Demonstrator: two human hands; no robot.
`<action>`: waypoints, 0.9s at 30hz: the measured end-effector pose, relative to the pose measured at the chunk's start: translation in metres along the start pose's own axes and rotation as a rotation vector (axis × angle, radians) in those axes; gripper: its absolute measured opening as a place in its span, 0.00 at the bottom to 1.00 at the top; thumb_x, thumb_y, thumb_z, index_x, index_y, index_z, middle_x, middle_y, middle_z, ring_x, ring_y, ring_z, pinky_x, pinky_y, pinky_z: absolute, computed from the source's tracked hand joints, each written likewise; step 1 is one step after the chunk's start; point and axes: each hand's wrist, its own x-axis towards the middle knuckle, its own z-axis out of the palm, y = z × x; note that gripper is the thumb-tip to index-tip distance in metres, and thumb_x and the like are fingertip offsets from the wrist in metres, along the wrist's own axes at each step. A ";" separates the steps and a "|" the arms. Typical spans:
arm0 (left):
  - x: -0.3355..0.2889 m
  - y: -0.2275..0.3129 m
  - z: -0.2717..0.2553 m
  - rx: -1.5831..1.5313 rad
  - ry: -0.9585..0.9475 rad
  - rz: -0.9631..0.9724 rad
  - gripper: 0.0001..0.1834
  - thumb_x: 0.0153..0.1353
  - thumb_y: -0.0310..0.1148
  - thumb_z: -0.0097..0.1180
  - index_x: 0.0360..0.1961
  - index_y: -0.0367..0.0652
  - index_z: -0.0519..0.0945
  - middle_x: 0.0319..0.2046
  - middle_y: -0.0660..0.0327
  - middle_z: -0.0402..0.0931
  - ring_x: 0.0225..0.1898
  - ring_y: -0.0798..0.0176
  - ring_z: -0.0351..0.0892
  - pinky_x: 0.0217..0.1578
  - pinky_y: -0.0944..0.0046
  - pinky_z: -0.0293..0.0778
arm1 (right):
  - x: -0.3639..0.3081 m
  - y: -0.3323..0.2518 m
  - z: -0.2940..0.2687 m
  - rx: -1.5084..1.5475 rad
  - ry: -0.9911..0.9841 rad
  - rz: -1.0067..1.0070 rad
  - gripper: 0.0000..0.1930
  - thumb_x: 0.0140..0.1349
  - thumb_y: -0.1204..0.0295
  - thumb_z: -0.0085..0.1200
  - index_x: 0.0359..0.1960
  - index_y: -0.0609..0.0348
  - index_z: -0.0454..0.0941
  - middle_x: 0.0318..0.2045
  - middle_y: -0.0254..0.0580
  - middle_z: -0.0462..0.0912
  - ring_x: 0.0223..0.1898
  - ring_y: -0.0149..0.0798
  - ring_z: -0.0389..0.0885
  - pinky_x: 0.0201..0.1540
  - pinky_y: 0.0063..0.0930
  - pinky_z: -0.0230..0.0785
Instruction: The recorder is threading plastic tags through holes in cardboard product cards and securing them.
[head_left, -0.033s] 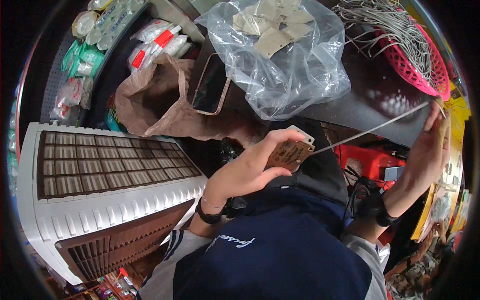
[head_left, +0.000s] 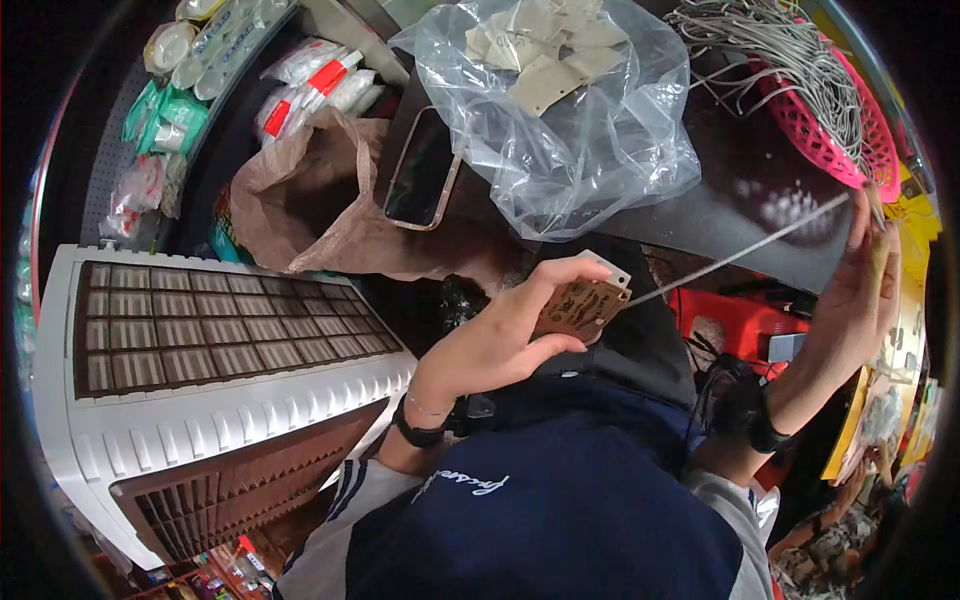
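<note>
My left hand (head_left: 485, 345) grips a small stack of brown cardboard tags (head_left: 580, 312) with holes at the corners, held in front of my torso. From the tags' right corner a grey cord (head_left: 740, 249) runs taut up to the right. My right hand (head_left: 860, 280), raised at the right, pinches the cord's far end between thumb and fingers. Whether the cord passes through the hole cannot be made out. Beyond my hands lies a clear plastic bag (head_left: 610, 170) with several pale tags (head_left: 552, 82) on it or in it.
Close above my right hand is a pink basket (head_left: 885, 160) heaped with grey cords (head_left: 790, 75). An open brown bag (head_left: 300, 205) and a phone (head_left: 423, 170) lie left of the clear bag. A white air cooler (head_left: 240, 415) stands at my left, packaged goods (head_left: 315, 80) behind it.
My right hand has shifted slightly and its fingers sit a little differently on the cord. The left hand and tags have barely moved.
</note>
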 end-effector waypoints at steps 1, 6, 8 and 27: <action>-0.001 -0.003 0.004 -0.062 0.073 -0.022 0.38 0.47 0.18 0.64 0.58 0.42 0.58 0.58 0.54 0.62 0.59 0.55 0.65 0.57 0.61 0.62 | -0.003 0.006 -0.002 -0.046 -0.177 -0.115 0.11 0.66 0.79 0.42 0.47 0.75 0.68 0.54 0.65 0.69 0.50 0.50 0.76 0.60 0.36 0.65; 0.003 0.001 0.010 -0.564 0.357 -0.039 0.52 0.45 0.13 0.63 0.66 0.45 0.43 0.59 0.54 0.57 0.58 0.58 0.64 0.54 0.61 0.68 | -0.033 0.005 0.034 -0.234 -0.458 -0.200 0.12 0.56 0.80 0.55 0.42 0.62 0.71 0.56 0.59 0.68 0.42 0.39 0.77 0.45 0.29 0.68; 0.009 0.005 0.010 -0.585 0.430 0.031 0.52 0.46 0.12 0.62 0.67 0.44 0.43 0.56 0.55 0.60 0.54 0.61 0.68 0.50 0.62 0.73 | -0.038 0.000 0.042 -0.413 -0.768 -0.298 0.13 0.49 0.77 0.61 0.38 0.62 0.76 0.56 0.53 0.70 0.40 0.37 0.74 0.43 0.30 0.67; 0.001 0.010 -0.024 -0.416 0.721 0.178 0.49 0.47 0.16 0.64 0.66 0.40 0.47 0.52 0.55 0.65 0.46 0.61 0.75 0.44 0.60 0.79 | -0.041 0.012 0.025 0.315 -0.857 0.329 0.11 0.59 0.68 0.50 0.21 0.58 0.71 0.55 0.55 0.67 0.61 0.53 0.61 0.62 0.43 0.51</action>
